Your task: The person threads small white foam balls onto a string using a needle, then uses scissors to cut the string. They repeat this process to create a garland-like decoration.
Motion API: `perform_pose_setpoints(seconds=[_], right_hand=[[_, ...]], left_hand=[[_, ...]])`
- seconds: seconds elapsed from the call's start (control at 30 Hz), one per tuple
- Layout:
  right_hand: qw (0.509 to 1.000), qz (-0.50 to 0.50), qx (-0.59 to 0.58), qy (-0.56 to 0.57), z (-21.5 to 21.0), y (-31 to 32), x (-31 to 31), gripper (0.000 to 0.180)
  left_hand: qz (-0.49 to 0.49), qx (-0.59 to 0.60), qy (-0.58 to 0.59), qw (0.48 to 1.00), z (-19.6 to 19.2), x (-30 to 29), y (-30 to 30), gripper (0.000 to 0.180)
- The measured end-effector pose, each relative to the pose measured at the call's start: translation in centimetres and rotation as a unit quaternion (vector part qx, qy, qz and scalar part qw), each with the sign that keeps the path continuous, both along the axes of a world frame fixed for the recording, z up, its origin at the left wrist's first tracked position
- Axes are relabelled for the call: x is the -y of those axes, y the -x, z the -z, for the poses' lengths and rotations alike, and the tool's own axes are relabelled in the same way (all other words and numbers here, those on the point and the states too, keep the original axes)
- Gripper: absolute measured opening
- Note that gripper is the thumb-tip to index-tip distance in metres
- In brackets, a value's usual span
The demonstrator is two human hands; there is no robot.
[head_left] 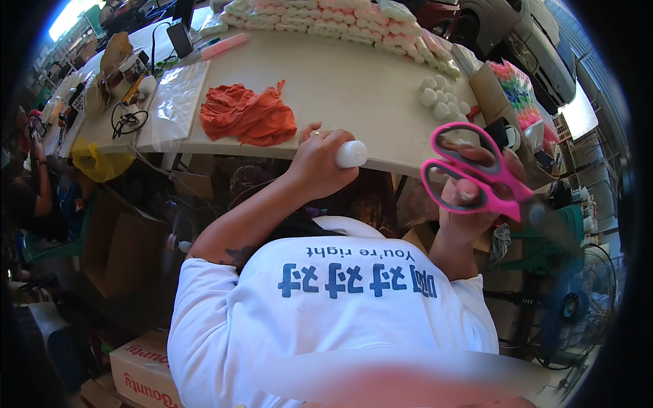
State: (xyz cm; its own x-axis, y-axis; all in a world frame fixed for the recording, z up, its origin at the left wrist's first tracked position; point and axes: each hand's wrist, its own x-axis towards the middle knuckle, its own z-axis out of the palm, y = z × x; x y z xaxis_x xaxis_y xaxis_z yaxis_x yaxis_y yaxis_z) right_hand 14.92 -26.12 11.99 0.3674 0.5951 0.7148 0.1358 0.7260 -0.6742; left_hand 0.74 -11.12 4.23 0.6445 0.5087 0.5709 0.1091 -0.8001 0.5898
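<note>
My left hand (318,163) is wrapped round a short white candle (351,154), just off the front edge of the table. The candle's round end faces right. Raised on the right, my right hand (469,204) has its fingers through the loops of pink and grey scissors (507,182). The blades reach toward the lower right and look blurred. A crumpled orange cloth (246,114) lies on the table left of my left hand. Several white candles (443,98) stand in a cluster beyond my right hand.
Wrapped packs of white and pink candles (333,20) line the far side of the white table (326,81). Clear plastic bags (178,102) lie at left. A cardboard box (500,102) stands at right, near a fan (578,306). Another person's arm (43,183) shows far left.
</note>
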Motion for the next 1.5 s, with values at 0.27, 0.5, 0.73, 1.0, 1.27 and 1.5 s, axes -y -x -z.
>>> perform_pose_setpoints(seconds=[0.27, 0.5, 0.73, 1.0, 1.27, 1.5], right_hand=[[0.997, -0.069, -0.016, 0.007, 0.3, 0.6, -0.6, 0.054], [0.994, -0.093, -0.029, 0.046, 1.0, 0.8, -1.2, 0.049], [0.99, -0.013, 0.122, 0.07, 1.3, 0.5, -0.9, 0.05], [0.992, -0.055, 0.09, 0.073, 1.0, 0.4, -1.7, 0.045], [0.998, -0.025, 0.047, 0.042, 2.1, 0.0, -1.7, 0.043], [0.984, -0.075, 0.027, 0.161, 1.6, -1.0, -2.3, 0.05]], left_hand=[[-0.018, -0.028, -0.026, 0.999, 0.0, 0.3, 0.2, 0.033], [-0.02, -0.02, -0.038, 0.999, -0.2, -0.2, -0.1, 0.032], [-0.013, -0.001, -0.042, 0.999, -1.0, -0.3, -0.2, 0.029], [-0.03, -0.057, -0.04, 0.997, -1.5, -0.2, 0.1, 0.032], [-0.03, -0.031, -0.047, 0.998, -1.6, -0.7, -0.4, 0.029], [-0.002, -0.081, 0.055, 0.995, -1.8, -0.7, -0.4, 0.035]])
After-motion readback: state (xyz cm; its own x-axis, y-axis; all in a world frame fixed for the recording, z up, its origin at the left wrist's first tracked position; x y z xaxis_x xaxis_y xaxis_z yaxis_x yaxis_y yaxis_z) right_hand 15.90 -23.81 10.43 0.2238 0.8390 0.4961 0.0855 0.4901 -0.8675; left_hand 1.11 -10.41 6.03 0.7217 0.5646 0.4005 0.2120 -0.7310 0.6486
